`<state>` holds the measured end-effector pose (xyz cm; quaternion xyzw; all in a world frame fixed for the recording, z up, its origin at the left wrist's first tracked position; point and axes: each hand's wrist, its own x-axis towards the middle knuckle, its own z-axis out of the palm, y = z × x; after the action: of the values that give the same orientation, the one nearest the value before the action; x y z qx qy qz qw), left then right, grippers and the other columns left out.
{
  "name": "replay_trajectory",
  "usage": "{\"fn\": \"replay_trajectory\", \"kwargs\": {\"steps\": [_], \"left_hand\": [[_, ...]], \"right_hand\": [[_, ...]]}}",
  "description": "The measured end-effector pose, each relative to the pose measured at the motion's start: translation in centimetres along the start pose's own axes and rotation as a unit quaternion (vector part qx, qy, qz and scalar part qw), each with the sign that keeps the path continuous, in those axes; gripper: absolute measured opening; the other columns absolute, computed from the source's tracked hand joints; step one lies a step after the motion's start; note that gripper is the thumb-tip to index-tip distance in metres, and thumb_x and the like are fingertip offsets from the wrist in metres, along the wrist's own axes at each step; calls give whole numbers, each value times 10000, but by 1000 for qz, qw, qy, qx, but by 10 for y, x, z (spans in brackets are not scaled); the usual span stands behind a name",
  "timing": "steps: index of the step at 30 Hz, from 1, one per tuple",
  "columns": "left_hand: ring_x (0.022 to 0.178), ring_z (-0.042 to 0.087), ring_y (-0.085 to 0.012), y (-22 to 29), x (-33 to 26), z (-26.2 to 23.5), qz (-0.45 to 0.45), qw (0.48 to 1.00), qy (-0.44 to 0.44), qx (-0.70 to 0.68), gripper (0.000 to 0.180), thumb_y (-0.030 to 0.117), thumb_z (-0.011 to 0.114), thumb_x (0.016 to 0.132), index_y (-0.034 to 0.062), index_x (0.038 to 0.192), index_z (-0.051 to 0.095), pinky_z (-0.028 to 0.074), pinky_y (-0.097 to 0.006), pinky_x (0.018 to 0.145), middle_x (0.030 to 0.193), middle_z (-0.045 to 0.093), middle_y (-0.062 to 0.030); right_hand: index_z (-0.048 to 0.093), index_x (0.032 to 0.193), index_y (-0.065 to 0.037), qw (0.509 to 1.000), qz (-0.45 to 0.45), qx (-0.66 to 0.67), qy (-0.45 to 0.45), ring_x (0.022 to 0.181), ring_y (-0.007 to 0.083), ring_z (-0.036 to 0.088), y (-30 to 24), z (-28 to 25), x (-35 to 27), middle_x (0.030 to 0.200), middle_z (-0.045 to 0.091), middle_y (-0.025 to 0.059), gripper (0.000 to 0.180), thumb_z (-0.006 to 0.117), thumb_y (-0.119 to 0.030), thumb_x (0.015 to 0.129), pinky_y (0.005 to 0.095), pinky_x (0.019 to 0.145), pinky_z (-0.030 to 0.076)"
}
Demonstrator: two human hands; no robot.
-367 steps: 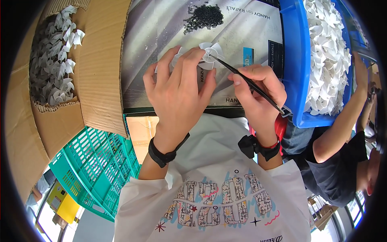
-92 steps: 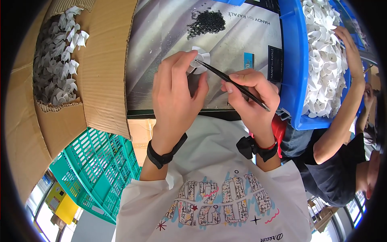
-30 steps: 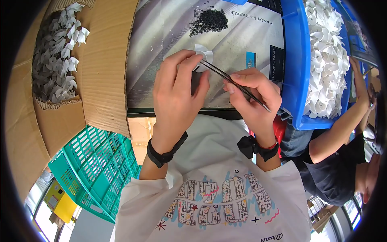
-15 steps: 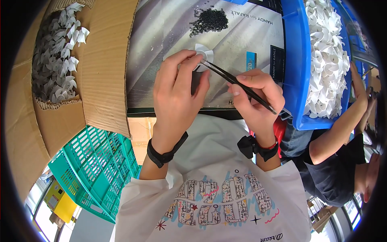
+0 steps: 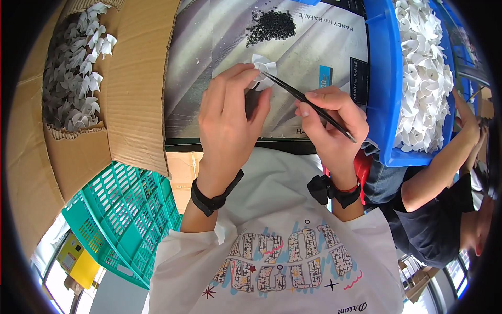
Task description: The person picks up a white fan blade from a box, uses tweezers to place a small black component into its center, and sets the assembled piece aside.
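Between the desk's (image 5: 314, 47) side edges, the left hand (image 5: 228, 112) pinches a fan wheel (image 5: 268, 68), probably featherlight, best held by its hub (image 5: 260, 78), while the right hand (image 5: 334, 118) grips tweezers (image 5: 294, 91).

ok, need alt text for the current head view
A person's left hand holds a white fan wheel over a printed surface while the right hand holds black tweezers, tips near its centre. Small black rings lie piled beyond; a cardboard box and a blue bin, left and right, hold many white bladed parts.
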<state>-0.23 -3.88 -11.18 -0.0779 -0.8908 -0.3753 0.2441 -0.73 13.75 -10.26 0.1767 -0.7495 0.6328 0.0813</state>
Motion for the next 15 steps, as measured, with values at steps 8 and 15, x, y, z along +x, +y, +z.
{"fn": "replay_trajectory", "kwargs": {"steps": [8, 15], "left_hand": [[921, 646, -313, -1, -1, 1, -7, 1000, 11, -18, 458, -4, 808, 718, 34, 1076, 525, 523, -377, 778, 1104, 660, -134], [910, 646, -315, -2, -2, 3, -8, 1000, 9, -20, 436, -6, 809, 715, 42, 1044, 526, 522, -375, 767, 1102, 661, -137]], "right_hand": [[624, 996, 78, 1000, 15, 4, -12, 801, 180, 695, 0, 1, -1, 931, 681, 148, 188, 669, 139, 824, 253, 693, 548], [624, 1003, 82, 1000, 12, 1, -17, 811, 187, 702, 1, 1, -1, 949, 680, 155, 196, 667, 145, 823, 260, 705, 557]]}}
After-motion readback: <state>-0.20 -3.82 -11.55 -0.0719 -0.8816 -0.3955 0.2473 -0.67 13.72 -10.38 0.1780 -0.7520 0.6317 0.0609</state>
